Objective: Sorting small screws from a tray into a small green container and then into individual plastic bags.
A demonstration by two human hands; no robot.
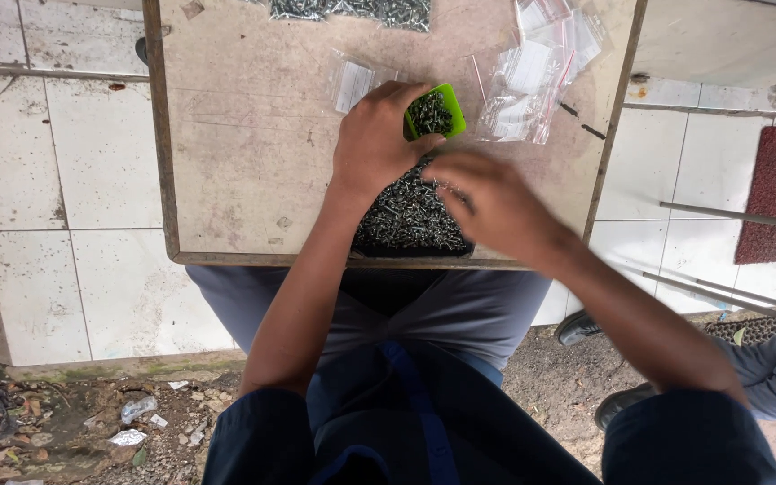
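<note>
My left hand [377, 142] grips a small green cup [436, 111] filled with dark screws, held just above the table. Below it a heap of dark screws [410, 220] lies at the near edge of the worn table top [244, 162]. My right hand [489, 205] hovers over the right side of the heap, blurred, fingers bent toward the screws; whether it pinches any is not visible.
Clear small plastic bags [536, 67] lie at the table's far right, one more bag [352, 83] left of the cup. Another pile of screws [352, 9] sits at the far edge. Another person's leg and shoes [586, 328] are on the right. White floor tiles surround the table.
</note>
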